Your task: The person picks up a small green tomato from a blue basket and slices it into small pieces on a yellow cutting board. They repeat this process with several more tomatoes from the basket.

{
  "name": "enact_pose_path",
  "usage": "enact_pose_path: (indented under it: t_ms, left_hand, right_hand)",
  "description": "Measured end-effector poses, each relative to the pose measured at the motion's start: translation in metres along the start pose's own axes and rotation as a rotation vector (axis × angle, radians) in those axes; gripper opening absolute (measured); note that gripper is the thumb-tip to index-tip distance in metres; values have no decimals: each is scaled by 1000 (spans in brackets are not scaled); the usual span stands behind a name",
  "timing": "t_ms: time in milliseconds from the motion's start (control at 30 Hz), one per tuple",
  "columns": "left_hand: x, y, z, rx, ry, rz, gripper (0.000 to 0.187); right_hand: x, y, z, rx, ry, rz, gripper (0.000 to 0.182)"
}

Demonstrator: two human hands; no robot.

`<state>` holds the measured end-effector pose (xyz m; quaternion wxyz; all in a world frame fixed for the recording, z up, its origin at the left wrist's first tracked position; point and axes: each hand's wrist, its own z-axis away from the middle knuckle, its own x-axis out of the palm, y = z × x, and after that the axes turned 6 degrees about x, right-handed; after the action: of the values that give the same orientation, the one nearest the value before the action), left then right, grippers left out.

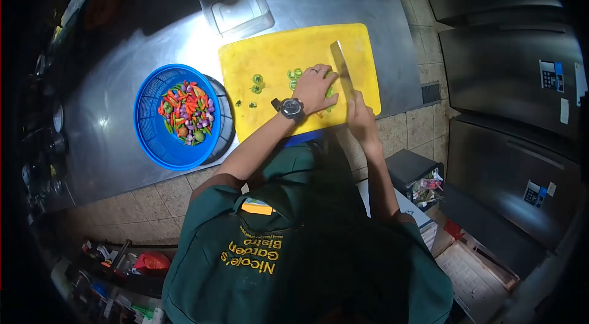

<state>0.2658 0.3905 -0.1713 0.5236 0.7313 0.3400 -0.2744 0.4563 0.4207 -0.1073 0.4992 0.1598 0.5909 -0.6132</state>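
Note:
My right hand (361,116) grips a kitchen knife (343,69) by its handle, the blade pointing away from me over the right part of a yellow cutting board (294,38). Just left of the blade, my left hand (316,88), with a watch on the wrist, holds cut green tomato (330,88) between fingers and thumb; the fingers partly hide it. More green tomato slices (293,78) lie beside this hand. Further left on the board are green tomato pieces (257,83) and small dark green scraps (253,105).
A blue basket (147,140) of red and green chillies, shallots and a few green tomatoes stands left of the board. Behind the board sits a clear plastic container (236,8). Everything rests on a steel table (110,158). Steel fridges (503,66) line the right side.

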Motion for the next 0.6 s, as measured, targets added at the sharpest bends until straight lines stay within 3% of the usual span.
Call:
enact_pose_path:
  t_ms: [167, 233, 300, 400, 567, 600]
  left_hand:
    - [-7, -6, 2, 14, -119, -10, 44]
    - [-20, 4, 9, 36, -200, -59, 52]
    - [-15, 20, 18, -9, -171, -215, 74]
    - [-11, 23, 20, -23, -187, -287, 68]
    - [3, 7, 22, -120, -105, -193, 39]
    - [0, 13, 19, -96, -86, -219, 33]
  right_hand:
    - [-10, 15, -9, -52, -80, -119, 30]
    - [-6, 32, -16, -40, -100, -94, 32]
    - [0, 48, -22, -78, -59, -69, 37]
    - [-5, 58, -26, -92, -62, -61, 40]
    - [-8, 71, -41, -53, -168, -90, 43]
    - [-13, 69, -46, 24, -294, -109, 45]
